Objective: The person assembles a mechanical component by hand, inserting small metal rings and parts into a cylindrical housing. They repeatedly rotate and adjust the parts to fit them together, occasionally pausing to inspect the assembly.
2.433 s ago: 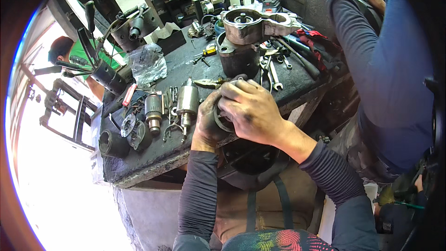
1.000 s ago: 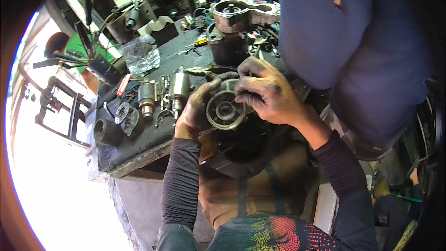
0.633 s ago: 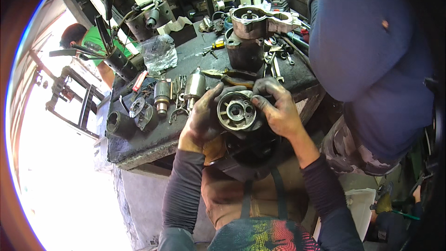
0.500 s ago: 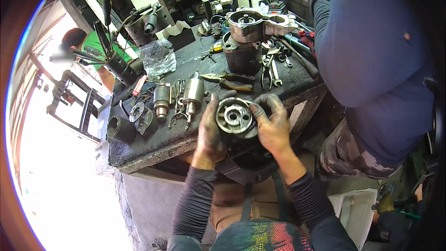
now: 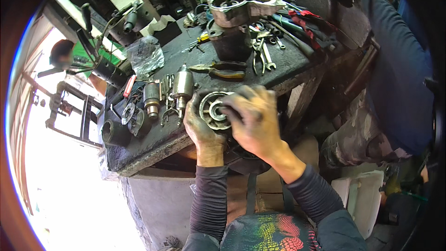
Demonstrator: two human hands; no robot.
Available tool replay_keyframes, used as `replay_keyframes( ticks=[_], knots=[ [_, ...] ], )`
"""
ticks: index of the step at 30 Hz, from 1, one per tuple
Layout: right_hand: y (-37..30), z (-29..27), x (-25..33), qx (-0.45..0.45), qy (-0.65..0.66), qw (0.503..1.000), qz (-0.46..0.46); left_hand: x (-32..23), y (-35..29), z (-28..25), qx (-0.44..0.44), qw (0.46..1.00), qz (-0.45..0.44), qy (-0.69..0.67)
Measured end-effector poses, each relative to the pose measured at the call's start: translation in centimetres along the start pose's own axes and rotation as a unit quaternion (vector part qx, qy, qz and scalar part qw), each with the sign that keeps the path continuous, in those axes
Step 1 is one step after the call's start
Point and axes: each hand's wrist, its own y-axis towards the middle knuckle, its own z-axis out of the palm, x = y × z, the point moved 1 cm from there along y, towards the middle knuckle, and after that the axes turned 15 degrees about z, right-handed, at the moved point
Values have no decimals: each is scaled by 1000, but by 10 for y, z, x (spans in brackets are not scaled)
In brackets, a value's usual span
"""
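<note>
My left hand [image 5: 200,125] cups a round, spoked metal end cover [image 5: 210,107] from its left side. The cover faces up, showing a raised hub ring in its middle. Across its right part lies my right hand [image 5: 254,118], fingers curled and fingertips at the hub. Whatever those fingertips may pinch is hidden. On the bench just beyond are a cylindrical armature [image 5: 182,83] with a shaft, a second armature [image 5: 151,97] with a copper-coloured end, and a small metal fork [image 5: 168,115]. Both hands are blackened with grime.
Pliers [image 5: 226,73], wrenches [image 5: 268,58] and a large motor housing [image 5: 230,42] stand or lie on the dark workbench [image 5: 186,49]. A plastic bag [image 5: 145,56] is at its left. Another person's sleeve [image 5: 395,32] is close on the right, above a white bin [image 5: 367,200].
My right hand has moved from the cover's right rim onto its hub. The cover's spoked face now shows. The co-worker on the right has shifted away, and the view has moved slightly.
</note>
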Motion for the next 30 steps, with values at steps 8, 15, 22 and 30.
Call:
replay_keyframes(
  ticks=[8, 15, 22, 30],
  knots=[
    [10, 39, -6, 12, 61, 998, 29, 0, 13, -8, 45, 995, -2, 86],
    [10, 38, -2, 36, 62, 997, 42, 1, 15, -14, 5, 997, -43, 66],
    [9, 36, -5, 74, 41, 996, 14, -4, 15, -11, 30, 989, -29, 145],
    [6, 33, -2, 76, 91, 991, -57, -9, 14, -8, 56, 983, -29, 171]
  ],
)
